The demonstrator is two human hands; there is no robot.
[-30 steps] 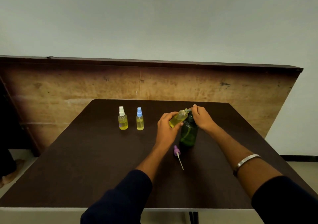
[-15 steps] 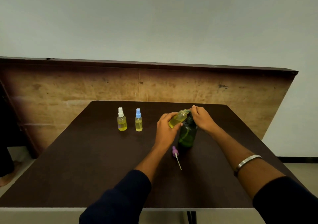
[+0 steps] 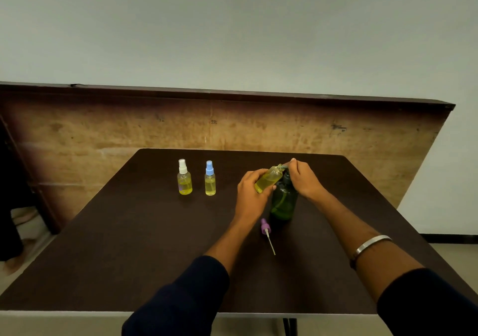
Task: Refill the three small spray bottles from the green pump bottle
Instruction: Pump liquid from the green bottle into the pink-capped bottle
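Here we are at the dark brown tabletop [image 3: 124,245], and both hands are busy just right of centre. The left hand [image 3: 252,191] wraps its fingers round an uncapped small clear spray bottle of yellow liquid [image 3: 267,179], tilting it so the open neck points up and to the right, right at the spout of the dark green translucent pump bottle [image 3: 283,201]. That green bottle stands upright on the table, its lower body in plain sight, its pump head mostly hidden under the right hand [image 3: 304,178]. The right hand sits on top of the pump, fingers curled down over it, fingertips at the spout where it meets the little bottle's mouth; whether liquid is flowing, I cannot tell.

Just near of the green bottle lies the purple spray cap with its thin white dip tube [image 3: 266,232], flat on the table, tube pointing toward the near edge.

Over to the left, well apart from the action, two more small bottles stand upright side by side: the clear spray bottle with the white cap [image 3: 184,179], and just right of it the clear spray bottle with the blue cap [image 3: 210,180], both holding yellow liquid.

A silver metal bangle [image 3: 370,245] circles the right forearm, and dark navy sleeves [image 3: 181,299] cover both arms near the camera. Behind the table runs a worn wooden panel [image 3: 103,134] beneath a pale wall.
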